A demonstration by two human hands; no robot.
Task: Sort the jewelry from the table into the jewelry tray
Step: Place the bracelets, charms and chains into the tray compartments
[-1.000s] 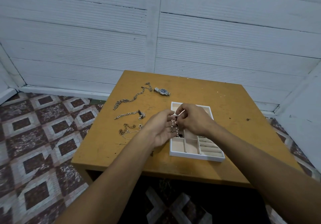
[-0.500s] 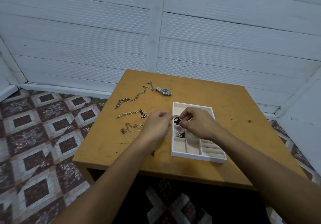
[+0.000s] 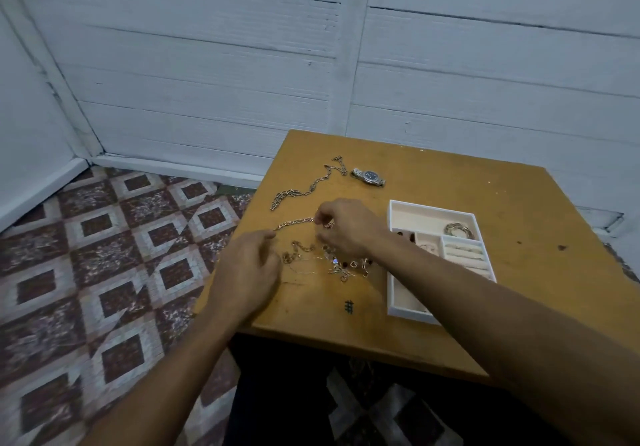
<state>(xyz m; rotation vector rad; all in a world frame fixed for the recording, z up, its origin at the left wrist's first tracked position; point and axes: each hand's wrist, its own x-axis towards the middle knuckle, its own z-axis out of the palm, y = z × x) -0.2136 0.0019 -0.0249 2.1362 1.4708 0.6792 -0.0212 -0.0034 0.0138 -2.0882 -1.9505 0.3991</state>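
A white jewelry tray [image 3: 394, 258] sits on the right of the wooden table [image 3: 519, 203], with a coiled silver piece [image 3: 459, 230] in its back compartment and small pieces in the middle ones. My right hand [image 3: 349, 227] reaches left of the tray and pinches the right end of a short silver chain [image 3: 294, 223]. My left hand [image 3: 247, 272] has curled fingers at that chain's left end; whether it grips is unclear. A tangle of thin chains and charms [image 3: 343, 265] lies under my right wrist. A long silver chain [image 3: 304, 186] and a wristwatch [image 3: 369, 176] lie farther back.
The table's left edge [image 3: 242, 238] runs close beside my left hand, with patterned floor tiles [image 3: 114, 255] below. A white plank wall [image 3: 311, 65] stands just behind the table. A small dark mark [image 3: 349, 307] shows on the tabletop near the front.
Both hands have left the tray and moved left to the loose jewelry. The beaded strand they held now lies in the tray. My right hand has taken the short chain's end.
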